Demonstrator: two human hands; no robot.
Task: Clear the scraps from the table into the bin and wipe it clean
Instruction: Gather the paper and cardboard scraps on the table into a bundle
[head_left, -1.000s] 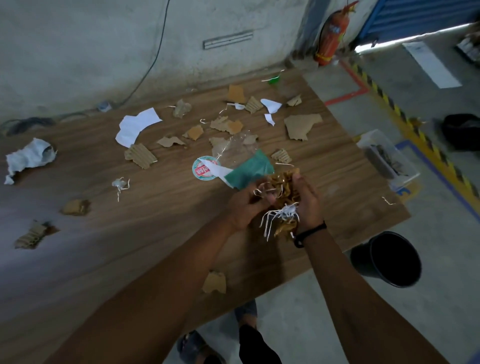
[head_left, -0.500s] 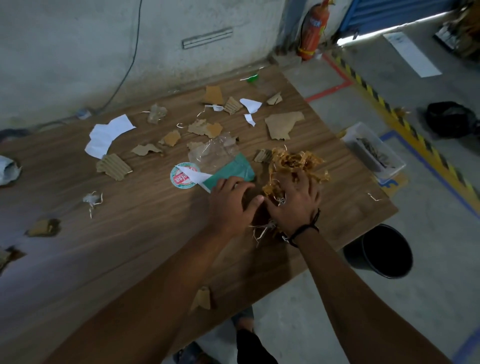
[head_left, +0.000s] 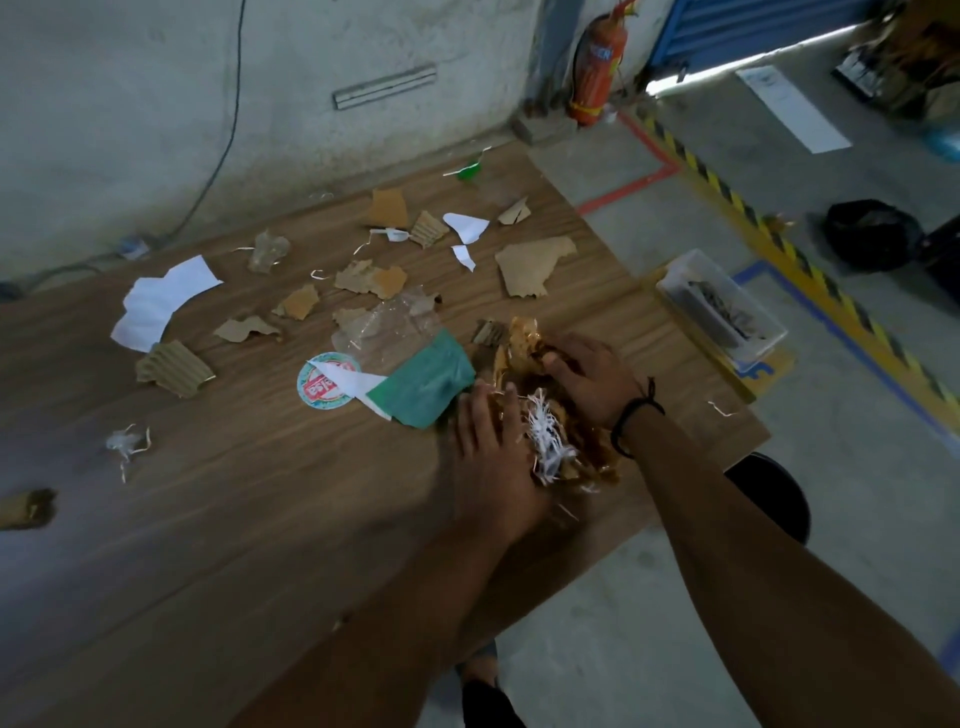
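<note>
A wooden table (head_left: 260, 519) is strewn with scraps. Both my hands press together on a bundle of brown and white shredded paper (head_left: 545, 436) near the table's right edge. My left hand (head_left: 491, 457) cups it from the left and my right hand (head_left: 592, 379), with a black wristband, cups it from the far right. A green packet (head_left: 426, 384) and a round red-and-white sticker (head_left: 324, 382) lie just left of the bundle. The black bin (head_left: 779, 499) stands on the floor past the table's right corner, mostly hidden by my right forearm.
Several cardboard pieces, such as a large one (head_left: 532, 265), white paper (head_left: 161, 301) and clear plastic (head_left: 384, 327) lie across the far half of the table. A clear box (head_left: 722, 306) sits on the floor to the right. A fire extinguisher (head_left: 597, 67) stands against the wall.
The hands lowered the shredded bundle onto the table, then gathered it tighter and drew it back toward the near right edge. The left hand shifted from beside the green packet onto the bundle.
</note>
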